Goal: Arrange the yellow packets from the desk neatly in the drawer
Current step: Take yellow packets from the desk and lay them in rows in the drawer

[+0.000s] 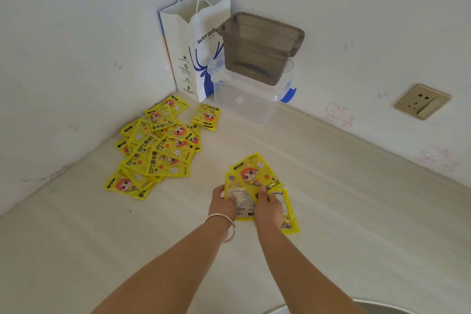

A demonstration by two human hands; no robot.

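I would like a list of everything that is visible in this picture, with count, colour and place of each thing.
packets in pile: many, yellow, heaped on the desk near the left wall
held packets: a few, yellow, fanned at desk centre under both hands
paper bag: one, white with blue print, standing in the corner
dark bin: one, smoky grey, on top of the clear box
clear box: one, transparent with blue latch, by the back wall
socket: one, beige, on the right wall
desk: one, pale wood
bracelet: one, silver, on the left wrist
left hand: on the held packets
right hand: on the held packets
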